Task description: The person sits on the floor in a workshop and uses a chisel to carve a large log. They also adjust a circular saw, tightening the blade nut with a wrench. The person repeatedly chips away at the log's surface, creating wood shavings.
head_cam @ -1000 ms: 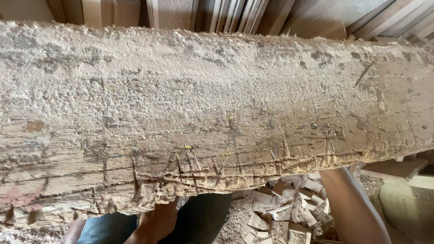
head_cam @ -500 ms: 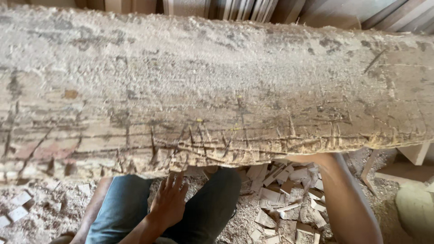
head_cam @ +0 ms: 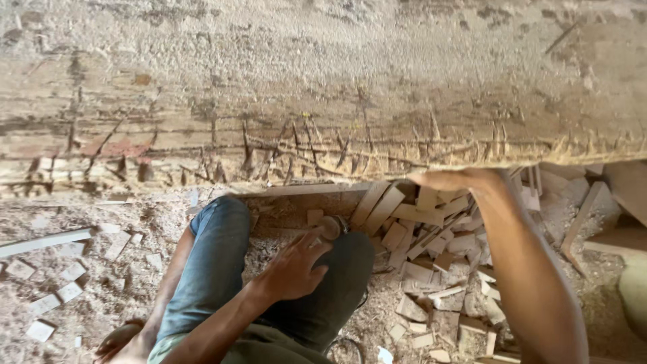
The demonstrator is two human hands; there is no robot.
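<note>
A wide, rough wooden beam (head_cam: 323, 87) coated in sawdust fills the upper half of the view; its near edge is scored with many saw cuts. My left hand (head_cam: 293, 266) rests on my dark trouser leg (head_cam: 340, 283), fingers spread, holding nothing. A small round brownish thing (head_cam: 330, 228) lies just past its fingertips; I cannot tell what it is. My right arm reaches up to the beam's near edge, and my right hand (head_cam: 450, 179) lies flat against its underside, the fingers partly hidden. My other leg is in blue jeans (head_cam: 209, 269).
A heap of short wood offcuts (head_cam: 431, 249) lies on the sawdust floor under the beam, right of my legs. More small blocks (head_cam: 57, 293) and a pale strip (head_cam: 44, 241) lie at the left. Boards (head_cam: 620, 222) lean at the right.
The view has tipped down, showing more floor and my legs. My left hand came into view and settled on my leg. My right hand rose to the beam's edge.
</note>
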